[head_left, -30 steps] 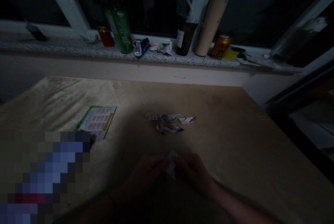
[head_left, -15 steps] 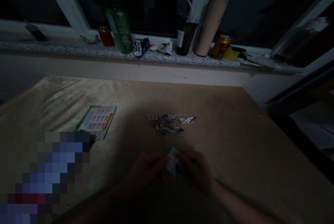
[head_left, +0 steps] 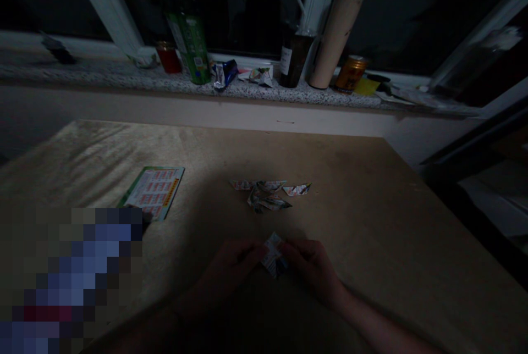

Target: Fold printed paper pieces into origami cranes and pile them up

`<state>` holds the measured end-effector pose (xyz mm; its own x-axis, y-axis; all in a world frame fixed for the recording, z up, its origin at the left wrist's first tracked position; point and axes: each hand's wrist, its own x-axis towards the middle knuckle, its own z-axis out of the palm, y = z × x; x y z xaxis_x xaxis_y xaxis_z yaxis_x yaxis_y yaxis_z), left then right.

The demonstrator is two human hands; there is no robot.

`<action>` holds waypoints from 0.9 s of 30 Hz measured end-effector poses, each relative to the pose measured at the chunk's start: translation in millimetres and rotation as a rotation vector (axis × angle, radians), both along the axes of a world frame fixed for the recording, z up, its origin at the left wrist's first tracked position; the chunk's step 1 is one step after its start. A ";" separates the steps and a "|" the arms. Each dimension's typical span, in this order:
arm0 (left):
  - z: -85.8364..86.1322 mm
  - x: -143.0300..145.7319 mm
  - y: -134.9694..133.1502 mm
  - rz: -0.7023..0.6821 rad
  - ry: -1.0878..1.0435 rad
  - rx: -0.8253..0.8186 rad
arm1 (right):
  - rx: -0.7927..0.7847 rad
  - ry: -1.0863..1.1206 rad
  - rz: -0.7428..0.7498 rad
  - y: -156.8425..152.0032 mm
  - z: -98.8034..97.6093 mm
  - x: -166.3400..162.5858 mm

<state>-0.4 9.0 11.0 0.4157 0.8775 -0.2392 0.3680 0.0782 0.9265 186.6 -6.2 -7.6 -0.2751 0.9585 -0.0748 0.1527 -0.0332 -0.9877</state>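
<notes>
A small square of folded printed paper is held up between my two hands, near the front of the table. My left hand pinches its left corner with the thumb on top. On the opposite corner, my right hand grips with thumb and fingers. Beyond the hands lie several folded paper pieces, pointed and printed in the same style, some overlapping. One folded strip rests at the right end of that group. Deep shadow hides the undersides of both hands.
A printed calendar card lies on the cloth-covered table to the left, beside a pixelated area. On the granite sill stand a green bottle, a dark cup with a straw, a tall flask and a gold can.
Almost nothing differs. Both hands keep the folded paper in nearly the same place, with only a slight shift of its lower edge.
</notes>
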 end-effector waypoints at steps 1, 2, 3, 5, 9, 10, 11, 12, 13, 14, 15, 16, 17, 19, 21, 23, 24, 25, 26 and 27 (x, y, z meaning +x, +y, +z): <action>0.7 0.1 0.3 -0.010 0.010 0.000 | 0.016 -0.023 0.008 0.0 0.6 -0.4; 1.3 0.2 0.4 -0.020 0.025 0.002 | 0.037 -0.042 0.021 0.0 1.3 -0.9; 1.8 0.4 0.2 -0.032 0.042 0.007 | 0.063 -0.057 0.041 0.1 2.0 -1.5; 1.5 0.8 -0.7 -0.054 0.079 0.028 | 0.117 -0.089 0.081 0.2 2.6 -2.3; -2.0 2.1 -3.8 -0.090 0.147 0.088 | 0.163 -0.174 0.107 -0.1 -1.4 -1.9; -2.7 2.5 -4.4 -0.093 0.159 0.095 | 0.165 -0.187 0.110 -0.4 -2.6 -1.6; -3.1 2.9 -4.6 -0.095 0.168 0.098 | 0.165 -0.189 0.120 -0.8 -3.6 -1.5; -3.2 3.4 -4.6 -0.099 0.173 0.100 | 0.160 -0.183 0.133 -1.2 -4.2 -1.5; -3.1 3.8 -4.4 -0.103 0.175 0.098 | 0.153 -0.172 0.147 -1.5 -4.3 -1.6; -2.8 4.1 -3.9 -0.109 0.171 0.095 | 0.147 -0.162 0.160 -1.8 -3.9 -2.0; -2.4 4.3 -3.4 -0.118 0.162 0.093 | 0.143 -0.156 0.162 -2.1 -3.1 -2.6; -2.0 4.4 -3.0 -0.128 0.154 0.096 | 0.140 -0.157 0.151 -2.2 -2.1 -3.3; -1.6 4.4 -2.7 -0.141 0.147 0.104 | 0.136 -0.166 0.128 -2.1 -0.9 -4.1; -0.9 4.2 -2.9 -0.170 0.143 0.126 | 0.131 -0.186 0.077 -1.9 1.0 -5.6; -0.3 4.1 -4.0 -0.196 0.163 0.144 | 0.138 -0.199 0.047 -1.8 1.8 -6.6; 0.5 4.4 -5.1 -0.197 0.179 0.138 | 0.177 -0.207 0.043 -2.1 1.2 -7.0; 1.0 4.6 -5.5 -0.192 0.181 0.130 | 0.200 -0.212 0.038 -2.4 0.5 -6.9; 1.4 4.8 -5.7 -0.187 0.179 0.121 | 0.219 -0.217 0.029 -2.6 -0.4 -6.9; 1.8 5.1 -5.7 -0.185 0.172 0.112 | 0.231 -0.219 0.019 -2.7 -1.4 -6.7; 2.1 5.3 -5.5 -0.179 0.164 0.105 | 0.234 -0.220 0.006 -2.6 -2.3 -6.6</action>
<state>5.0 3.5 13.1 0.5302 0.8168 -0.2274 0.5131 -0.0956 0.8530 180.0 -8.8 -10.0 -0.2823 0.9552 0.0887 0.3635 0.1920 -0.9116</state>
